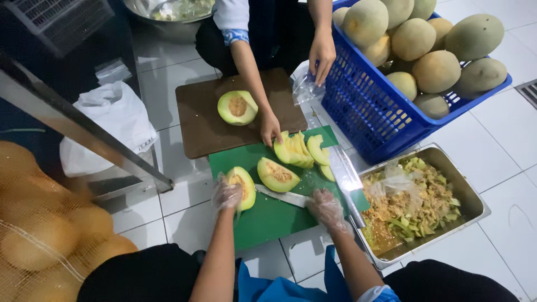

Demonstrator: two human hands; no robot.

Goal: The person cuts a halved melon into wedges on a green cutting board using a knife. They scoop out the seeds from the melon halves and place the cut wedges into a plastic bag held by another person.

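A melon piece [241, 187], pale green at the rind with orange seeds showing, stands on the green cutting board [268, 221] on the tiled floor, and the left hand [226, 195], in a thin clear glove, is closed around its side. The right hand [326, 208], gloved the same way, grips the handle of a knife [282, 196] whose blade lies flat on the board, pointing toward the held piece. Just beyond the blade sits another cut melon wedge [277, 175], and farther back a stack of slices [293, 150]. A co-worker's hand [270, 128] rests on those slices, beside a melon half [238, 107] on a brown cutting board [201, 123]. To the right, a metal tray [475, 198] holds seeds and peel scraps, and a blue crate [363, 112] is piled with whole melons.
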